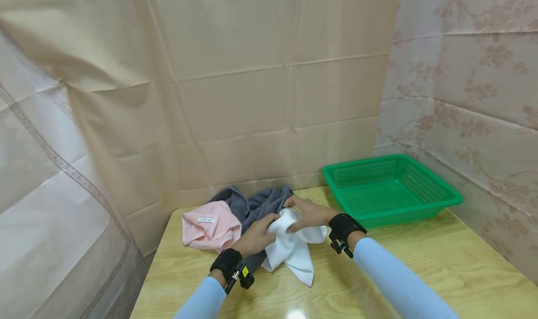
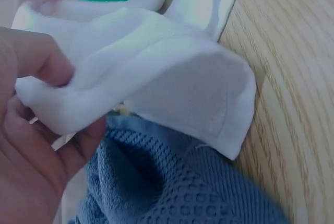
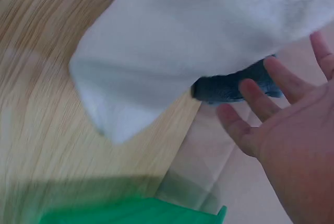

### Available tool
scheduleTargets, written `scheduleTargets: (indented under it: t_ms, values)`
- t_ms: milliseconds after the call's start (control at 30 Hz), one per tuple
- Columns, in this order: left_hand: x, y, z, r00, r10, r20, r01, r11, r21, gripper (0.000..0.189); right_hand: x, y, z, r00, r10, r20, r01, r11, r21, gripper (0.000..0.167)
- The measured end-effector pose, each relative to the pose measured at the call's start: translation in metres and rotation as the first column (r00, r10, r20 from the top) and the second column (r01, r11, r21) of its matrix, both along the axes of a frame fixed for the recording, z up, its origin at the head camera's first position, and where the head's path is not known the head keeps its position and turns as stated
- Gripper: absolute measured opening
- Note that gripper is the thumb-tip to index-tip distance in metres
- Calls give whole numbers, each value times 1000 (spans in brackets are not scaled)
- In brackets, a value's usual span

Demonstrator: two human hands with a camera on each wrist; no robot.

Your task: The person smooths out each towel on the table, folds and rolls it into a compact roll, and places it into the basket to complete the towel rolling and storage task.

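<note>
A white cloth (image 1: 290,249) is bunched up between both hands over the table. My left hand (image 1: 257,237) pinches its edge, thumb on top and fingers underneath, as the left wrist view shows. At the cloth's other side is my right hand (image 1: 313,214), with fingers (image 3: 255,101) spread and fairly straight and the thumb well apart from them. A dark grey-blue textured cloth (image 2: 193,192) lies crumpled below and behind the white one. To the left, a pink cloth (image 1: 212,228) with a white label lies rumpled against the grey one.
A green plastic basket (image 1: 391,218) with perforated sides stands at the back right of the wooden table (image 1: 378,272). Beige fabric (image 1: 252,99) hangs close behind the table, and floral fabric (image 1: 475,76) hangs on the right.
</note>
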State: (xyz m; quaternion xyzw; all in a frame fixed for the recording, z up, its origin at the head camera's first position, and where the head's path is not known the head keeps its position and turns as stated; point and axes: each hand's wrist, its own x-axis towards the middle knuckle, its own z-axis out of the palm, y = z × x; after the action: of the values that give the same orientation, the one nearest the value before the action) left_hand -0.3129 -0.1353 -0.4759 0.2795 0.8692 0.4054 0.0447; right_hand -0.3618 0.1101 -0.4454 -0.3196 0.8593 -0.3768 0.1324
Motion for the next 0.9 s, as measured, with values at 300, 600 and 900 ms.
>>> scheduleTargets:
  t_ms: [300,600,900]
  values:
    - [3,-18,7,988,-46,150,9,970,241,48,7,12,-7,994,94,63,-103,983,153,46]
    - [-1,-38,13,997,55,54,-61,991,117,45,24,18,11,859,157,487,-235,967,102,28]
    - [5,-29,-5,913,124,-389,-146,989,-27,25,26,27,3,973,74,220,-119,973,197,22]
